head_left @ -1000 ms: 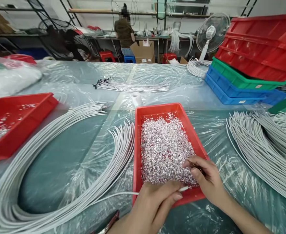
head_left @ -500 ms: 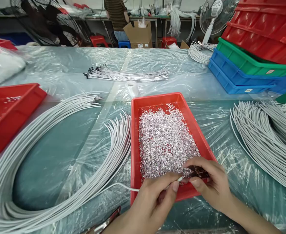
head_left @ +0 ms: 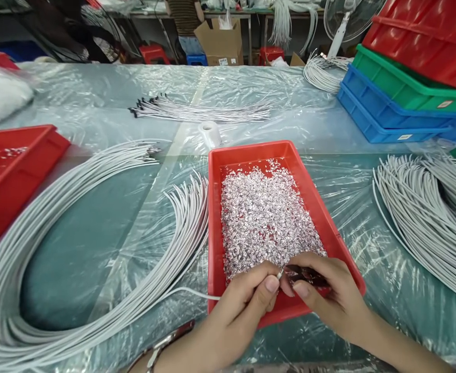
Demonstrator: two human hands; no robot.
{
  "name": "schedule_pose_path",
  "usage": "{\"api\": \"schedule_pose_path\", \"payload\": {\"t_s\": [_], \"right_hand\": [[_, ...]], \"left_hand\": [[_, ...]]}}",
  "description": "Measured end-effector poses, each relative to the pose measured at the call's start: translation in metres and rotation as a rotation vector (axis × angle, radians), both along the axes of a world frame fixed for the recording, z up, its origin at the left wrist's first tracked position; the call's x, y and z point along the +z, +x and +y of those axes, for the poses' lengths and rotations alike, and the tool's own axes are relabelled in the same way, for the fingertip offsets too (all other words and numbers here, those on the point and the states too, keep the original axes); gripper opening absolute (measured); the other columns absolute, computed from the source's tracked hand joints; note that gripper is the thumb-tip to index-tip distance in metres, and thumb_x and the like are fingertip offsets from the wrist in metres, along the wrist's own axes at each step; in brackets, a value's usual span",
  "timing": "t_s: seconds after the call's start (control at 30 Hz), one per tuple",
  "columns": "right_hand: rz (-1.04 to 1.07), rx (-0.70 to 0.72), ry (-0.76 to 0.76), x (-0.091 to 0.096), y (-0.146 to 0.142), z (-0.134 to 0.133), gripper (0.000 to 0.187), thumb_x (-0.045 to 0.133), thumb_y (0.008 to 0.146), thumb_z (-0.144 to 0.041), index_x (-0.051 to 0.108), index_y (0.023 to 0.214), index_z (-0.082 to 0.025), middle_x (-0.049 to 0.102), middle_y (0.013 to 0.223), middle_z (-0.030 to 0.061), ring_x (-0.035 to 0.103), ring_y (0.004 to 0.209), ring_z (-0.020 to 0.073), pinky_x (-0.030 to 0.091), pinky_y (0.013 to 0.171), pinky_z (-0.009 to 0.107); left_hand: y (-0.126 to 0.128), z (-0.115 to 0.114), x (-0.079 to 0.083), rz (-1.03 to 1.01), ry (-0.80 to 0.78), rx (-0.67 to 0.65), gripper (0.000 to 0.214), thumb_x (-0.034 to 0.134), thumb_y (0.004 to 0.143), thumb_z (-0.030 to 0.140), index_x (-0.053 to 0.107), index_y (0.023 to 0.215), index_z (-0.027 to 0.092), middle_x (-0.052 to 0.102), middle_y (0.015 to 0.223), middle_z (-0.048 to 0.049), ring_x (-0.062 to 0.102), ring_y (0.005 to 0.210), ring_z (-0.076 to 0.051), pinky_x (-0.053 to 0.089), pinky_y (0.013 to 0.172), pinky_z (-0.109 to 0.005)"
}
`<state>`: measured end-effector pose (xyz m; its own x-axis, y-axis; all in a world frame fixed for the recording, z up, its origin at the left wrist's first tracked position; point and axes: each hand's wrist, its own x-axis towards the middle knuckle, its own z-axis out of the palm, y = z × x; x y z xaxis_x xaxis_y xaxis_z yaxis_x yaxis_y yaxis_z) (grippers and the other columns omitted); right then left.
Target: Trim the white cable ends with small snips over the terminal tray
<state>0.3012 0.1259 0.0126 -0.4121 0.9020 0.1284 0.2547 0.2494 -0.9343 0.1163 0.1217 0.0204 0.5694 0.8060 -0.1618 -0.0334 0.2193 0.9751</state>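
Observation:
My left hand (head_left: 247,300) is closed, pinching a white cable (head_left: 192,291) close to its end between thumb and fingertips. The cable trails left from the fist towards the coiled bundle. My right hand (head_left: 329,295) is closed around a dark two-armed hand tool (head_left: 309,275), partly hidden by the fingers; its exact kind cannot be made out. The tool's tip is at the cable's end, just in front of my left fingertips. Both hands are over the near end of a red tray (head_left: 337,243), which holds a layer of small shiny silver scraps (head_left: 267,217).
Left of the tray curves a thick bundle of white cables (head_left: 57,207). Another cable bundle (head_left: 422,217) lies at right. A second red tray (head_left: 26,181) stands at far left, stacked bins (head_left: 399,109) at back right. Behind the tray are a white roll (head_left: 210,134) and black-tipped cables (head_left: 204,111).
The view has tilted slightly downward. My hands have drawn a little closer together and left, and the tool's tip is now at the cable's end.

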Motion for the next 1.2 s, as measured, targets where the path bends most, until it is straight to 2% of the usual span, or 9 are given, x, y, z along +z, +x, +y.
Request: {"api": "schedule_pose_path", "payload": {"t_s": [0.27,0.43,0.57,0.73,0.93,1.2], "right_hand": [[-0.024,-0.005,-0.002,0.0029,-0.0028,0.0004,0.010,0.054,0.088,-0.029,0.054,0.089,-0.019,0.056,0.067,-0.0016,0.048,0.056,0.0101,0.038,0.052,0.022],[-0.045,-0.003,0.008,0.0026,-0.0026,0.0011,0.010,0.053,0.088,-0.029,0.054,0.087,-0.018,0.049,0.064,-0.0033,0.043,0.054,0.0092,0.034,0.050,0.022],[-0.046,-0.009,0.039,0.0027,-0.0024,0.0013,0.011,0.054,0.088,-0.028,0.053,0.086,-0.018,0.045,0.063,-0.0042,0.041,0.053,0.0090,0.033,0.049,0.022],[-0.028,-0.022,0.070,0.0023,-0.0033,0.0034,0.011,0.055,0.087,-0.028,0.054,0.086,-0.017,0.046,0.062,-0.0039,0.041,0.053,0.0088,0.033,0.048,0.021],[-0.037,-0.010,0.083,0.0029,-0.0037,0.0035,0.014,0.055,0.088,-0.030,0.055,0.087,-0.017,0.051,0.064,-0.0029,0.045,0.054,0.0088,0.035,0.050,0.021],[-0.035,-0.008,0.120,0.0034,-0.0044,0.0040,0.016,0.056,0.088,-0.032,0.056,0.086,-0.016,0.053,0.063,-0.0029,0.047,0.053,0.0083,0.035,0.050,0.021]], "left_hand": [[-0.0006,-0.0011,-0.0022,0.004,-0.052,-0.021,0.032,0.029,0.099,0.036,0.037,0.073,0.019,0.031,0.061,0.0062,0.027,0.054,-0.009,0.027,0.053,-0.023],[-0.0032,-0.0021,0.0020,-0.031,-0.095,-0.067,0.024,0.027,0.099,0.036,0.038,0.085,0.020,0.030,0.062,0.0070,0.026,0.055,-0.009,0.026,0.052,-0.023],[-0.0061,-0.0060,-0.0020,-0.031,-0.117,-0.055,0.019,0.034,0.096,0.041,0.037,0.093,0.022,0.027,0.065,0.0068,0.024,0.055,-0.010,0.023,0.049,-0.023],[-0.0070,-0.0076,-0.0067,-0.059,-0.074,-0.026,0.021,0.034,0.097,0.038,0.039,0.085,0.021,0.030,0.064,0.0064,0.024,0.053,-0.009,0.024,0.048,-0.021],[-0.0035,-0.0003,-0.0013,-0.041,-0.048,-0.058,0.032,0.031,0.097,0.040,0.039,0.075,0.019,0.034,0.061,0.0056,0.027,0.052,-0.008,0.025,0.049,-0.021],[-0.0014,-0.0014,-0.0013,-0.045,-0.101,-0.044,0.034,0.031,0.098,0.036,0.047,0.076,0.016,0.043,0.059,0.0041,0.034,0.051,-0.007,0.028,0.048,-0.020]]}}
